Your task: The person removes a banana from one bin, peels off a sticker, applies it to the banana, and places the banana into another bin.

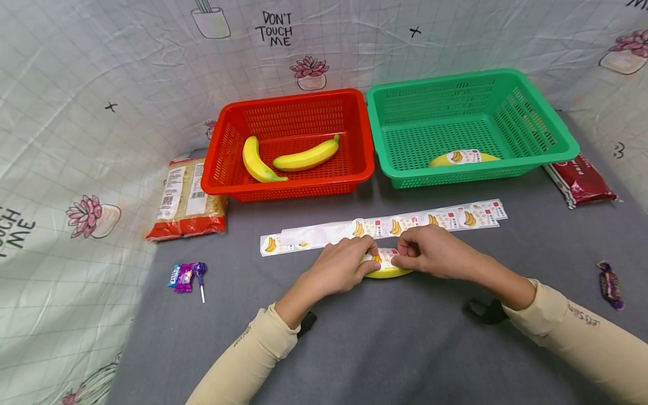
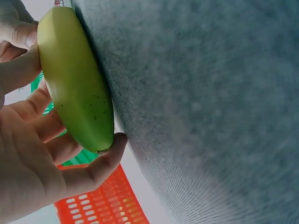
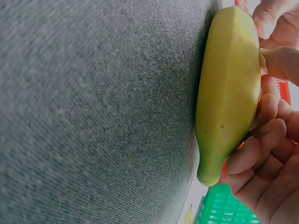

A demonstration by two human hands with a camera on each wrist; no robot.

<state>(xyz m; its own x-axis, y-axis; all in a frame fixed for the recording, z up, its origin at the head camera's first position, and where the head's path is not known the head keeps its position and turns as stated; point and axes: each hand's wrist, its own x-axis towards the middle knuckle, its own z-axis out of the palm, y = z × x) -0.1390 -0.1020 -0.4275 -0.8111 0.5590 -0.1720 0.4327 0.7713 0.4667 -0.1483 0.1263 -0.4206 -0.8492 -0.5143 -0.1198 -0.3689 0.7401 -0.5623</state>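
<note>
A yellow banana [image 1: 388, 273] lies crosswise on the grey cloth, with a white banana-picture sticker [image 1: 387, 257] along its top. My left hand [image 1: 340, 263] holds the banana's left part, its thumb and index finger at the sticker's left end. In the left wrist view, the left fingers [image 2: 49, 123] lie along the far side of the banana [image 2: 77, 84], near its greenish tip. My right hand [image 1: 435, 251] pinches at the sticker's right end with thumb and index finger. In the right wrist view, the other fingers [image 3: 264, 144] curl close behind the banana [image 3: 229, 88].
Sticker strips [image 1: 324, 233] lie just beyond the hands. Behind stand a red basket [image 1: 288, 192] with two bananas [image 1: 307, 157] and a green basket [image 1: 455, 175] with one stickered banana [image 1: 488, 157]. Packets [image 1: 189, 197] [image 1: 582, 180] flank them; candies [image 1: 184, 277] [image 1: 611, 285] lie at both sides.
</note>
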